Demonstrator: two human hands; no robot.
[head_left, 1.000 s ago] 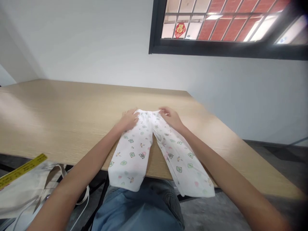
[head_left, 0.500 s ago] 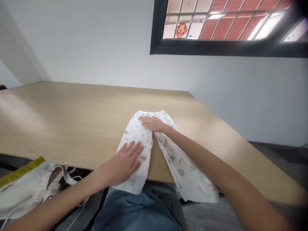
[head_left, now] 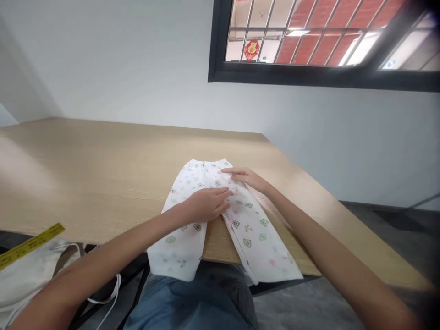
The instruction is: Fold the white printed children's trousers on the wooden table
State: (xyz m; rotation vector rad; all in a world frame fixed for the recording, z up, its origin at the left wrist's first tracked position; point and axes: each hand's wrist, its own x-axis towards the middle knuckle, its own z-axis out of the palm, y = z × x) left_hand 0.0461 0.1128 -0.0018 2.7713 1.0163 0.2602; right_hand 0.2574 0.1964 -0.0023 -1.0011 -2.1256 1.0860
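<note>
On trousers (head_left: 255,231), left hand (head_left: 206,205), right hand (head_left: 248,178), flat-seeming

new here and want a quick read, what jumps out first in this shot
A small pair of white printed trousers lies on the wooden table, legs hanging over its near edge. The left hand and right hand both rest on it near the crotch. A dark-framed window sits top right.

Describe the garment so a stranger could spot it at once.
Look at the wooden table below the window. At its near edge lie small pants under the left hand and right hand. They alone bear tiny coloured prints.
</note>
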